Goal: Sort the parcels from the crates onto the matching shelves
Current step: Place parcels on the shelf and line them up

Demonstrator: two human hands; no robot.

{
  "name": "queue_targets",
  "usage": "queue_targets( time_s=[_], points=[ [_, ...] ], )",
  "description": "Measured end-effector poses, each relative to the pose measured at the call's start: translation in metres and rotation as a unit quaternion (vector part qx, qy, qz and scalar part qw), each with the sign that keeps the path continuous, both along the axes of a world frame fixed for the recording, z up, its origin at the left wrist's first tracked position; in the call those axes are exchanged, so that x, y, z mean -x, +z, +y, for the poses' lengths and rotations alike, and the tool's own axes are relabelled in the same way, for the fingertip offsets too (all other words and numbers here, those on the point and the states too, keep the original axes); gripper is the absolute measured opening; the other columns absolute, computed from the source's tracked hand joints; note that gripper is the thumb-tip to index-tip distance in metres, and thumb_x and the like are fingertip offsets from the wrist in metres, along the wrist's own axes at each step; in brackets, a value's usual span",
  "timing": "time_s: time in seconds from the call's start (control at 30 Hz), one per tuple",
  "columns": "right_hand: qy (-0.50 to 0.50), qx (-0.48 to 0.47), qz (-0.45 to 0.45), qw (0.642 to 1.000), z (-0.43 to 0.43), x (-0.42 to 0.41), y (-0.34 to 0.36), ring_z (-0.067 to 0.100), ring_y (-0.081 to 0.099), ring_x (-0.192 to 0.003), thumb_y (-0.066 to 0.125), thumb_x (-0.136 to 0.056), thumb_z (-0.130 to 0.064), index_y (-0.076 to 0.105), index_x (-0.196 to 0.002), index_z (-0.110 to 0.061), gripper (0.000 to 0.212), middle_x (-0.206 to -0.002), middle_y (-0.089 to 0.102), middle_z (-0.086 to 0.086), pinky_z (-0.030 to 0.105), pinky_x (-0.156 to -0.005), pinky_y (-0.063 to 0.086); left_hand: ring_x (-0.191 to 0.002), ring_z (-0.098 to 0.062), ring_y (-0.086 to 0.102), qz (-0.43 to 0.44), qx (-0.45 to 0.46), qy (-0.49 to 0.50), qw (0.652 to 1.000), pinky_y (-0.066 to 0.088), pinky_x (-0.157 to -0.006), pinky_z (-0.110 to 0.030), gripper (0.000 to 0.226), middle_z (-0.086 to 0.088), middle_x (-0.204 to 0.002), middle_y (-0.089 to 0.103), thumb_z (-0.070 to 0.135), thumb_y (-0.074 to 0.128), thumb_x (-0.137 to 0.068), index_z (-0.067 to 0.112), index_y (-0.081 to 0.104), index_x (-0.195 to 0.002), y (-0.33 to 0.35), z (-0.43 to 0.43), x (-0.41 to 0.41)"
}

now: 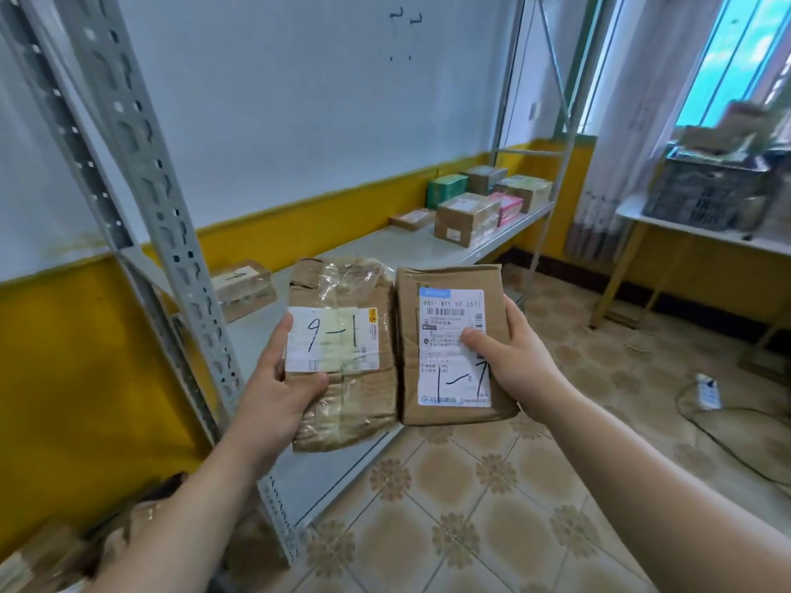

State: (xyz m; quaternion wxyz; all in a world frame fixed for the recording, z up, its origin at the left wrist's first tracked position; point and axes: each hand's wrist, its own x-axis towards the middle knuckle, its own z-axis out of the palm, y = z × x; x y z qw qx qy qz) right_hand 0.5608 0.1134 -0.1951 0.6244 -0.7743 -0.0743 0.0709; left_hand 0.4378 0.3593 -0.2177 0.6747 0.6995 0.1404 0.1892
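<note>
In left hand (274, 391) a taped parcel (342, 421), in right hand (513, 357) a labelled parcel (449, 276), shelf upright (145, 173), boxes (466, 218) beyond

taped parcel (342, 357) labelled 9-1 being held face-up | cardboard parcel (445, 361) labelled 1-7 being held just beside it, on its right | shelf (385, 250) bearing boxes (466, 218) at far end | crate (702, 194) sitting far right, blurred

The one camera sat on my head, wide-angled, facing forward and down along my forearms; my left hand (274, 391) with the left parcel (342, 293) and my right hand (515, 357) with the right parcel (445, 365) lay close, mid-frame; the shelf (423, 250) receded rightward beyond.
</note>
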Motion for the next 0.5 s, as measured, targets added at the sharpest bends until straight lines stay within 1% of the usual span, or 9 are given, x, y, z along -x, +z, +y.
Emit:
queue_targets(
  time_s=[0.07, 0.1, 0.13, 0.2, 0.27, 0.3, 0.37, 0.5],
  points=[
    [-0.009, 0.003, -0.003, 1.0, -0.002, -0.024, 0.001, 0.013, 0.075, -0.083, 0.07, -0.093, -0.026, 0.036, -0.146, -0.041, 0.064, -0.103, 0.075, -0.01, 0.045, -0.083, 0.061, -0.094, -0.005, 0.067, 0.005, 0.001, -0.012, 1.0, 0.055, -0.067, -0.017, 0.083, 0.019, -0.11, 0.063, -0.007, 0.059, -0.09, 0.041, 0.026, -0.149, -0.003, 0.001, -0.033],
    [-0.012, 0.006, -0.005, 1.0, -0.003, -0.037, 0.002, 0.013, 0.075, -0.083, 0.069, -0.093, -0.026, 0.037, -0.145, -0.042, 0.063, -0.102, 0.075, -0.011, 0.045, -0.083, 0.061, -0.096, -0.005, 0.067, 0.006, 0.003, -0.017, 1.0, 0.055, -0.07, -0.019, 0.083, 0.018, -0.112, 0.063, -0.007, 0.058, -0.09, 0.042, 0.026, -0.149, -0.003, 0.001, -0.051],
    [-0.016, 0.008, -0.008, 1.0, -0.004, -0.05, 0.003, 0.012, 0.075, -0.084, 0.069, -0.093, -0.026, 0.038, -0.142, -0.043, 0.06, -0.101, 0.075, -0.012, 0.045, -0.083, 0.06, -0.098, -0.006, 0.066, 0.006, 0.007, -0.021, 1.0, 0.055, -0.074, -0.023, 0.083, 0.016, -0.115, 0.063, -0.008, 0.058, -0.09, 0.042, 0.027, -0.148, -0.005, 0.001, -0.068],
    [-0.028, 0.014, -0.016, 0.999, -0.008, -0.077, 0.007, 0.011, 0.075, -0.085, 0.069, -0.093, -0.027, 0.039, -0.136, -0.049, 0.057, -0.101, 0.075, -0.014, 0.045, -0.086, 0.06, -0.103, -0.014, 0.066, 0.008, 0.023, -0.028, 0.999, 0.055, -0.085, -0.038, 0.084, 0.01, -0.12, 0.065, -0.009, 0.059, -0.089, 0.045, 0.03, -0.146, -0.006, 0.001, -0.103],
    [-0.045, 0.022, -0.026, 0.998, -0.014, -0.102, 0.01, 0.01, 0.074, -0.088, 0.07, -0.092, -0.029, 0.035, -0.14, -0.052, 0.063, -0.103, 0.074, -0.015, 0.045, -0.087, 0.059, -0.107, -0.021, 0.066, 0.011, 0.034, -0.042, 0.998, 0.052, -0.094, -0.049, 0.085, 0.005, -0.122, 0.066, -0.009, 0.059, -0.088, 0.047, 0.032, -0.145, -0.003, -0.002, -0.137],
    [-0.055, 0.022, -0.029, 0.998, -0.019, -0.115, 0.011, 0.01, 0.074, -0.088, 0.07, -0.092, -0.03, 0.033, -0.144, -0.051, 0.067, -0.105, 0.073, -0.015, 0.045, -0.087, 0.059, -0.108, -0.022, 0.066, 0.012, 0.031, -0.051, 0.998, 0.051, -0.095, -0.051, 0.085, 0.005, -0.123, 0.066, -0.009, 0.059, -0.088, 0.047, 0.032, -0.145, -0.001, -0.005, -0.153],
    [-0.075, 0.016, -0.028, 0.997, -0.033, -0.138, 0.011, 0.01, 0.074, -0.087, 0.071, -0.092, -0.03, 0.03, -0.147, -0.049, 0.071, -0.107, 0.073, -0.013, 0.045, -0.085, 0.06, -0.107, -0.019, 0.066, 0.01, 0.012, -0.066, 0.998, 0.051, -0.094, -0.047, 0.084, 0.007, -0.121, 0.065, -0.009, 0.059, -0.088, 0.045, 0.031, -0.146, 0.005, -0.017, -0.185],
    [-0.1, -0.004, -0.021, 0.995, -0.066, -0.185, 0.005, 0.014, 0.075, -0.088, 0.072, -0.09, -0.031, 0.03, -0.147, -0.048, 0.072, -0.108, 0.073, -0.01, 0.047, -0.083, 0.06, -0.107, -0.02, 0.065, 0.01, -0.009, -0.091, 0.996, 0.052, -0.093, -0.046, 0.084, 0.011, -0.12, 0.064, -0.008, 0.06, -0.088, 0.043, 0.029, -0.147, 0.01, -0.047, -0.242]
  ],
)
